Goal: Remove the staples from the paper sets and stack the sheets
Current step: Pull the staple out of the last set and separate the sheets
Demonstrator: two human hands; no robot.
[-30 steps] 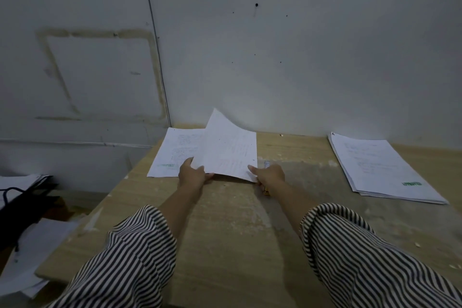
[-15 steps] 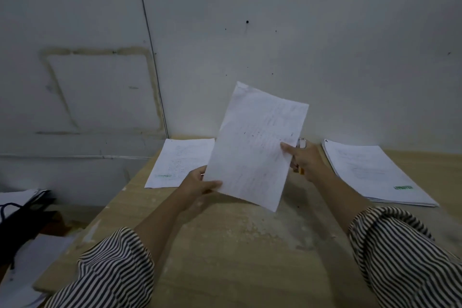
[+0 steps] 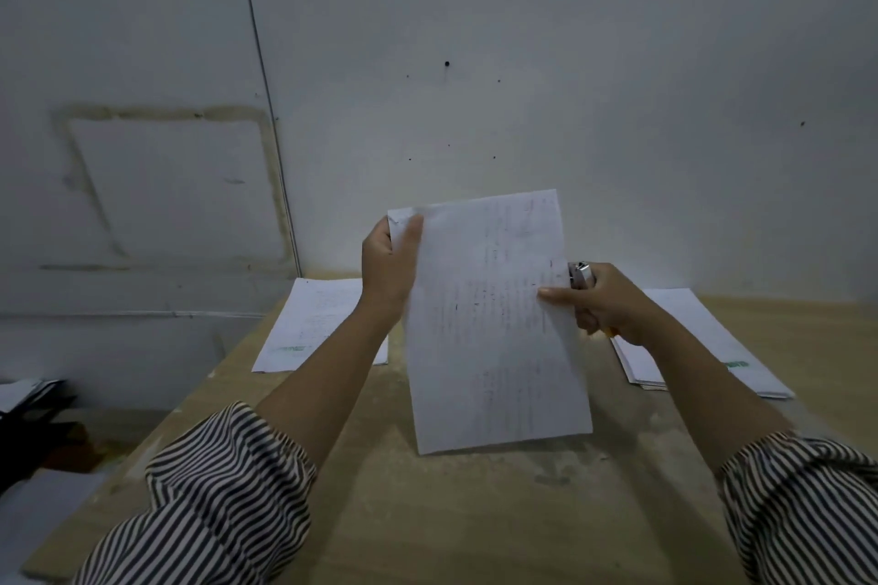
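I hold a white paper set [image 3: 494, 323] upright above the wooden table [image 3: 475, 513], its printed face toward me. My left hand [image 3: 387, 266] pinches its top left corner. My right hand [image 3: 603, 304] grips the right edge with the thumb on the page, and also clasps a small metal staple remover [image 3: 580, 273] with an orange part below the fingers. A flat sheet pile [image 3: 309, 323] lies at the back left of the table. A thicker paper stack [image 3: 689, 347] lies at the back right, partly hidden by my right arm.
A grey wall [image 3: 522, 62] rises directly behind the table. Off the table's left edge, dark objects and loose papers [image 3: 28, 418] sit lower down. Pale dust and crumbs mark the tabletop in front of me.
The paper set came up off the table and turned upright. My left hand slid from its lower edge to the top left corner; my right hand stayed on the right edge.
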